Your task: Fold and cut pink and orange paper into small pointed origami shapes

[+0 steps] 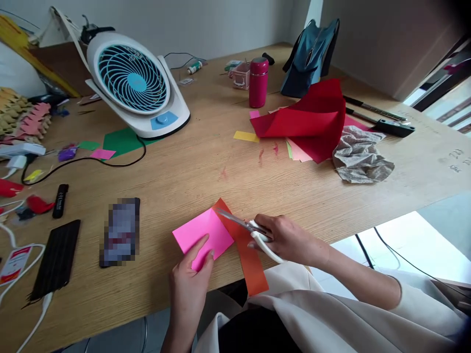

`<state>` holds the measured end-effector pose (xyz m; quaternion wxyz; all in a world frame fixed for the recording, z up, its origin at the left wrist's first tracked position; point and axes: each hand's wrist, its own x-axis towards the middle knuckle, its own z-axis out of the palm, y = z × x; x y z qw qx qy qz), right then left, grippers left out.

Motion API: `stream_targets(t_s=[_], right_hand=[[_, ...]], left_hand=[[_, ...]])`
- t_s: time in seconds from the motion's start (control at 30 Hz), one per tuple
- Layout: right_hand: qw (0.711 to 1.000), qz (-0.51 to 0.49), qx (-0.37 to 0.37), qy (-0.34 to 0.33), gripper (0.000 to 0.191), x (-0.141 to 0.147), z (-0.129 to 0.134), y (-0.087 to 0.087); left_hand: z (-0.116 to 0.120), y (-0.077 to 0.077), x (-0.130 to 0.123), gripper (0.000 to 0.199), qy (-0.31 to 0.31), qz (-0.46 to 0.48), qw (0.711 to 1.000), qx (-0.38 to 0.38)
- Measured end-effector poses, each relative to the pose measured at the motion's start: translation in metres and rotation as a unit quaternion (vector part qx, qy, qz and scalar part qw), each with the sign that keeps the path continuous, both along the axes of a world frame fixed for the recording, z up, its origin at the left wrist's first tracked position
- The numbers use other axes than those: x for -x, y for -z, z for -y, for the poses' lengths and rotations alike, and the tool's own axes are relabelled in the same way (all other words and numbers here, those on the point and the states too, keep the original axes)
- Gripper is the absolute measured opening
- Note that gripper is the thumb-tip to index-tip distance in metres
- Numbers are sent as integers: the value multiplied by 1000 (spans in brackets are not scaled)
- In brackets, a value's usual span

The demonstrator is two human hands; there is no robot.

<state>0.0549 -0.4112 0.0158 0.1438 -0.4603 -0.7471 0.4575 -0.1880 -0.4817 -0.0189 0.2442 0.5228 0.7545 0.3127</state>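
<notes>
Pink sheet, one: on table; left hand on near side, pinching or pressing, cannot tell. 
Orange strip, one: right of sheet, no severed end visible; cutting apparently unfinished. 
Scissors: right of sheet, in right hand's grip.

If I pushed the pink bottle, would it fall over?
The bottle might tip if pushed near its lid, since it's taller than wide. Once down, it would probably roll: its sides look round.

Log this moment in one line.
left hand: on pink paper | right hand: holds scissors | blades: at orange strip
</notes>
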Motion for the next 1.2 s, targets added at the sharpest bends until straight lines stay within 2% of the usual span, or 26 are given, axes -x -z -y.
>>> stream_targets(t_s=[0.17, 0.47, 0.53, 0.63, 0.73, 0.83, 0.97, 1.2], right_hand=[[1000, 18, 24, 9, 32, -9, 9, 0], [987, 7, 159, -23, 33, -9, 36, -13], [973, -32, 226, -26, 35, -7, 40, -12], [933, -90, 347, -30, 43, -7, 47, -5], [905, -101, 412, -19, 58, -9, 54, 1], [904, -103, 414, -25, 67, -12, 60, 6], [907, -126, 397, -60, 64, -13, 65, 12], [877, -186, 442, -29, 60, -7, 74, 20]], left_hand=[[2, -2, -4, 35, 23, -6, 1000, -17], [8, -5, -11, 33, 4, -10, 1000, -27], [9, -5, -12, 33, 1, -8, 1000, -28], [8, -5, -12, 34, -3, -2, 999, -44], [7, -5, -12, 34, -10, 10, 998, -58], [5, -6, -12, 35, -25, 31, 998, -57], [6, -3, -9, 37, -54, 65, 995, -44], [8, -1, -9, 39, -71, 98, 992, -45]])
